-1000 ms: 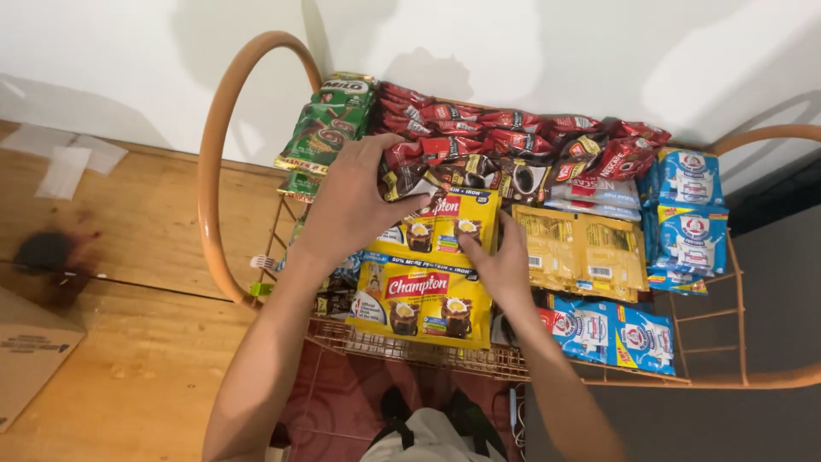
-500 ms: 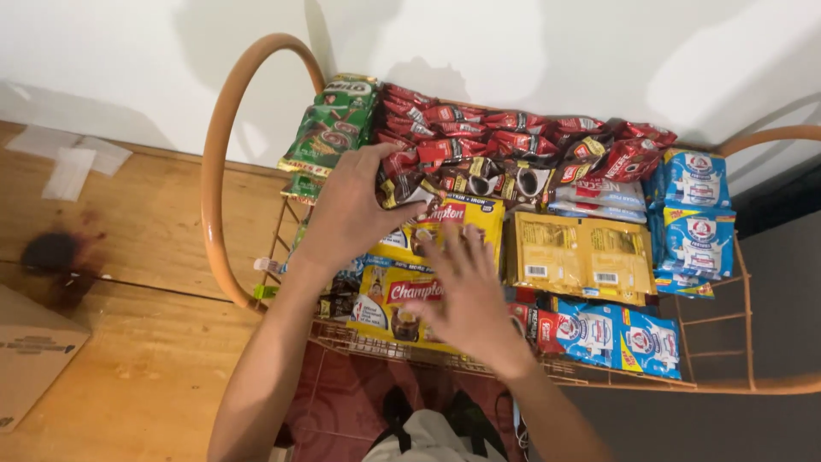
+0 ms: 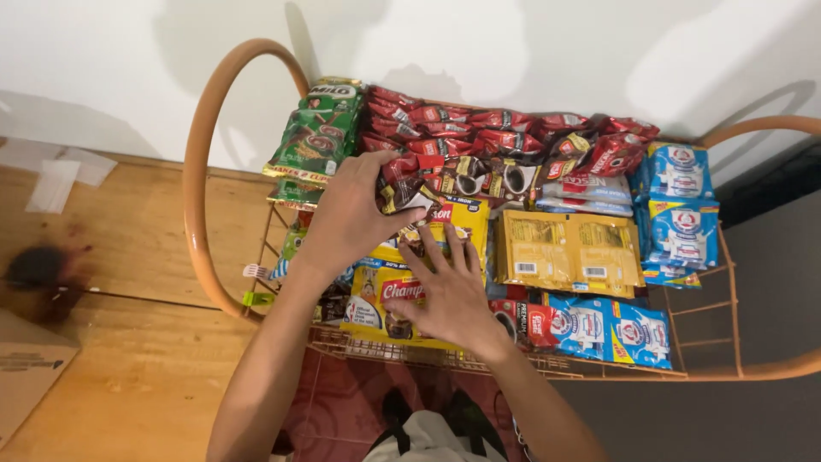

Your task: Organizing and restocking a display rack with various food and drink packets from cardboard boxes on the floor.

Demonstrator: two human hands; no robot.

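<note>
White wall backs an orange wire rack (image 3: 198,214) standing on tiled floor, with a wooden floor (image 3: 128,257) to the rack's left. Rack is packed with strips of sachets.

Left hand (image 3: 355,218): curled shut round the lower end of a dark red and brown sachet strip (image 3: 406,180), pinching it at the middle of the rack, just above the yellow packs (image 3: 389,295). Grip looks firm; thumb side faces the wall.

Right hand (image 3: 445,291): open, fingers spread flat, palm pressing down on the yellow packs at the rack's front edge. It grasps nothing.

Surroundings, relative to the rack: green sachets (image 3: 316,137) at the back left corner; red sachets (image 3: 479,133) along the back; gold sachets (image 3: 569,248) right of centre; blue and white packs (image 3: 684,210) at the right end and front right. A cardboard box (image 3: 26,376) lies well to the left on the wooden floor, with a dark blurred object (image 3: 34,267) near it that cannot be identified.

Assessment: work in hand appears to be arranging the sachet strips, with the dark strip being lifted or tucked while the yellow packs are held steady. Next move likely calls for keeping the flat hand down so the stack does not slide, and guiding the pinched strip clear of neighbouring strips without snagging.
</note>
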